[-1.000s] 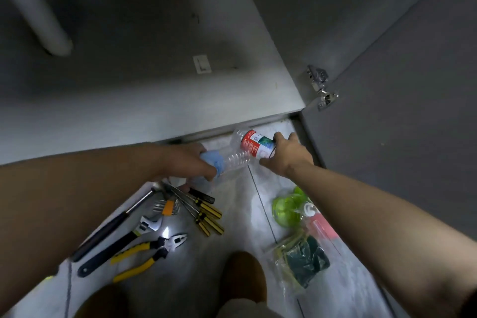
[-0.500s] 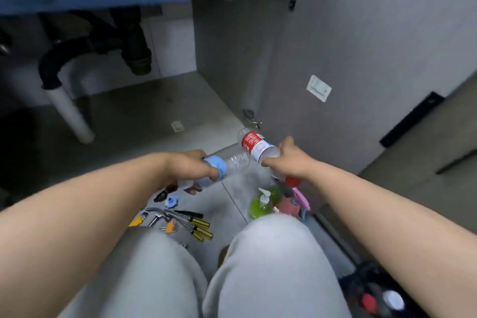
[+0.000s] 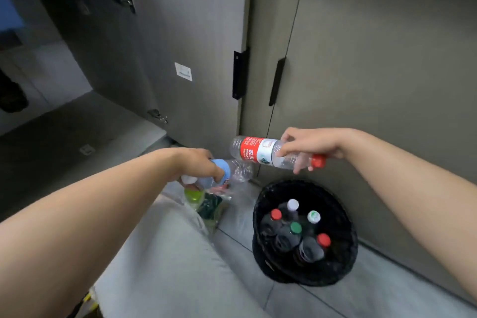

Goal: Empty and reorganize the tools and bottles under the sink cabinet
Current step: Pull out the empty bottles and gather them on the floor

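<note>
Head view: right hand (image 3: 309, 147) grips red bottle (image 3: 258, 152) near bin (image 3: 335, 204), left hand (image 3: 196, 162) grips blue bottle (image 3: 232, 171). Better: turn cap up, lower into free gap.

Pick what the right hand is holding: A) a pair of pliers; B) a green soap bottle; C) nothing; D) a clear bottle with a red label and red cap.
D: the right hand grips a clear bottle with a red label and red cap, held sideways.
</note>
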Action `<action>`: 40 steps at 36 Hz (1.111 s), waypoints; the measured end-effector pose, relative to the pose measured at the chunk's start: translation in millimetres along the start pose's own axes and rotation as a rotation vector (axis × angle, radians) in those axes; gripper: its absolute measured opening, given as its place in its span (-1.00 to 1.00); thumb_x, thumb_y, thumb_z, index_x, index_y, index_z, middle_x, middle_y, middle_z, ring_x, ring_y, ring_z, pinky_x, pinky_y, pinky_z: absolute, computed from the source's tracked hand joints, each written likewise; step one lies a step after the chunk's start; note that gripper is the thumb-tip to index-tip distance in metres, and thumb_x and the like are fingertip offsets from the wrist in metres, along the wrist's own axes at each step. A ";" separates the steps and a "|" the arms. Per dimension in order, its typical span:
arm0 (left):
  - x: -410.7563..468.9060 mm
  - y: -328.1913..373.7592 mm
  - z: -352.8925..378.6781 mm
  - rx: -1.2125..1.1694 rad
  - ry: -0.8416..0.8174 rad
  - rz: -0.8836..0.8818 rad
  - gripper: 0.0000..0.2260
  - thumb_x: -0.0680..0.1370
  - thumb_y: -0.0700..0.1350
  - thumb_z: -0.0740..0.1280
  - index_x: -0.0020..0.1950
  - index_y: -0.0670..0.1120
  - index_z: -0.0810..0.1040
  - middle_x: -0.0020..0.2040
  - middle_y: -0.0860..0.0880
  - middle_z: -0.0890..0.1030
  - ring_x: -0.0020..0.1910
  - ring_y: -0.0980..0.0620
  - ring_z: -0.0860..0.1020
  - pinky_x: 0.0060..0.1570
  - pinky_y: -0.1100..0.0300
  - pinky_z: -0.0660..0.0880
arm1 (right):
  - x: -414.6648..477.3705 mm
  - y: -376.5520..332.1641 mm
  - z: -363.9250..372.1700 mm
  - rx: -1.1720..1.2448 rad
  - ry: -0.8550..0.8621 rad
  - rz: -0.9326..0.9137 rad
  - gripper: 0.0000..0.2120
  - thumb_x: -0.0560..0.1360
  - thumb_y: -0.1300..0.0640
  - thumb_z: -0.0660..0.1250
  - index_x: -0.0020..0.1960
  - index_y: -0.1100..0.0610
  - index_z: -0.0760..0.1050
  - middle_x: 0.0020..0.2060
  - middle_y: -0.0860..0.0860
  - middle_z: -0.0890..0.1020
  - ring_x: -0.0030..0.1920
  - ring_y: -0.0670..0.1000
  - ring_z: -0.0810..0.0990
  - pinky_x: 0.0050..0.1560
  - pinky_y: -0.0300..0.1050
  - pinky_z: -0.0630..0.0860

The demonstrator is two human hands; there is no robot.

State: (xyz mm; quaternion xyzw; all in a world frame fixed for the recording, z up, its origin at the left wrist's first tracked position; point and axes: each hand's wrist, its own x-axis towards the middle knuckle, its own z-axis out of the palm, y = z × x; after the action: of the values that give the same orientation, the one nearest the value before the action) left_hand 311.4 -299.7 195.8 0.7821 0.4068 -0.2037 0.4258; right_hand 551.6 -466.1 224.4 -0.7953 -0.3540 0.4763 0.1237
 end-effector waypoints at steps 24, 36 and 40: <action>9.5 -0.7 78.0 -0.159 0.072 0.074 -0.47 0.31 0.13 0.46 0.25 0.15 0.43 0.05 -0.07 0.64 -0.06 -0.06 0.67 -0.14 0.10 0.63 | 29.3 71.7 164.3 -0.766 -0.217 0.243 -0.60 0.34 -0.07 0.52 -0.07 0.18 0.46 -0.28 0.03 0.53 -0.32 0.06 0.56 -0.04 0.02 0.66; -2.0 4.9 79.1 -0.232 0.047 0.152 -0.56 0.31 0.32 0.45 0.08 0.13 0.56 0.03 0.04 0.63 -0.08 0.09 0.62 -0.22 0.22 0.44 | 40.6 110.3 163.0 -0.424 0.038 0.106 -0.70 0.46 -0.10 0.33 0.04 0.09 0.60 -0.04 0.09 0.65 -0.03 0.14 0.61 0.02 -0.07 0.59; -2.0 6.1 81.7 -0.309 -0.030 0.237 -0.49 0.31 0.34 0.51 0.13 0.10 0.59 0.09 0.01 0.67 0.03 0.07 0.67 -0.01 0.20 0.54 | 31.9 92.2 136.6 0.155 0.316 0.019 -0.75 0.54 -0.07 0.32 -0.10 0.11 0.61 -0.20 0.02 0.67 -0.26 0.01 0.63 -0.20 -0.15 0.54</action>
State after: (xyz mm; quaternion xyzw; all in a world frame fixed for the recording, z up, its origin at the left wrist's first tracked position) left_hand 317.4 -370.5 154.9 0.7467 0.3319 -0.0988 0.5680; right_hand 486.6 -529.8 83.3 -0.8515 -0.2851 0.3725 0.2342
